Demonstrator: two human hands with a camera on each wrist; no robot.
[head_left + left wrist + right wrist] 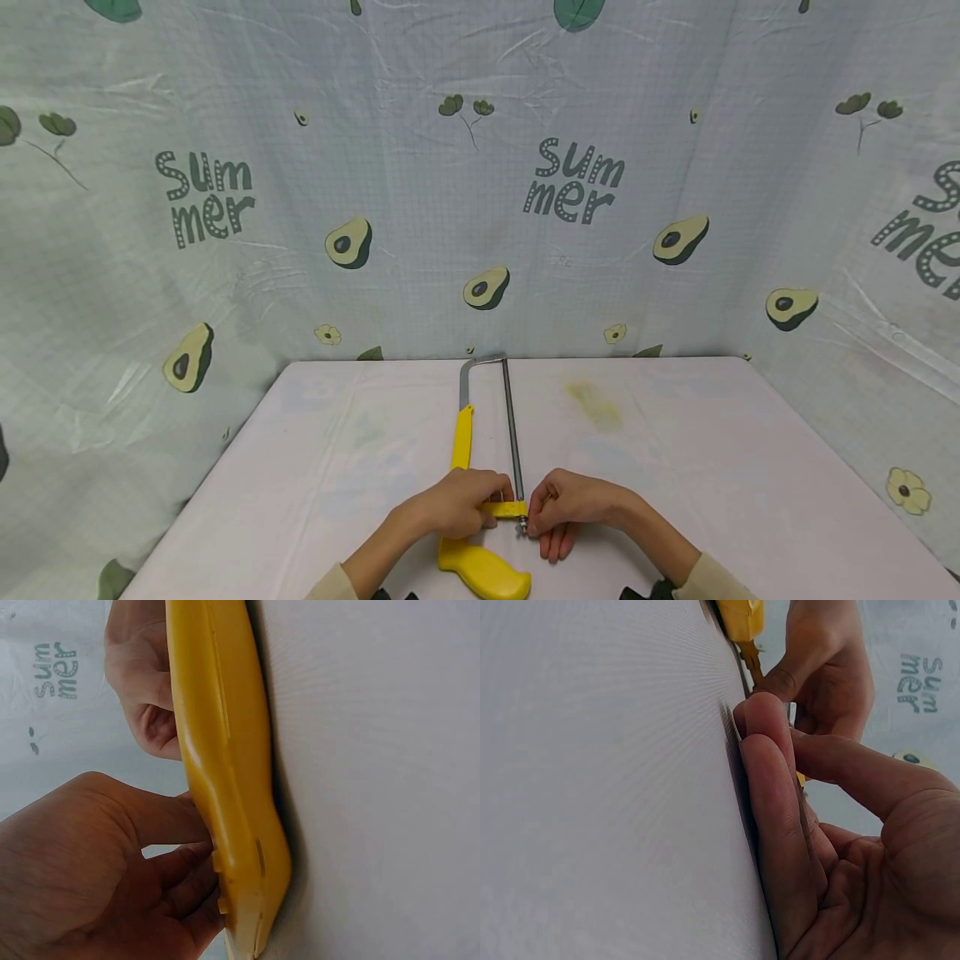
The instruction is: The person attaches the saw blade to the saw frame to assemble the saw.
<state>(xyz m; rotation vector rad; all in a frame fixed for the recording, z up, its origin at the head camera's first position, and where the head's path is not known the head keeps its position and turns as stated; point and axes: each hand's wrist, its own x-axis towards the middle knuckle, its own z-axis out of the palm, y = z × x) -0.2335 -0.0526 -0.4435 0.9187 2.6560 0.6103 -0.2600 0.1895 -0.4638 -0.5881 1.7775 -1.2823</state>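
- the pale backdrop sheet (405, 183) spans the rear and both sides, printed with "summer" lettering (573, 179) and halved avocados (486, 288).
- the table (697, 450) has a whitish covering, with a faint yellowish stain (596, 406) right of centre.
- the hacksaw (462, 437) is on the table at the middle, its handle end towards the person and its bent grey end near the table's far edge.
- the grey metal strip (512, 425) runs along the saw's right side, from that far bend to the yellow crosspiece.
- the yellow handle (491, 575) is nearest the person.
- the left hand (463, 504) holds the hacksaw, thumb and fingers closed about its yellow part beside the crosspiece.
- the right hand (573, 504) is narrow, thumb and forefinger drawn together just beside the metal fitting; whether they grip it i cannot tell.
- the yellow crosspiece (504, 509) juts rightward beneath the left fingertips.
- the metal fitting (522, 526), smallest, sits at the strip's near end, between both hands.
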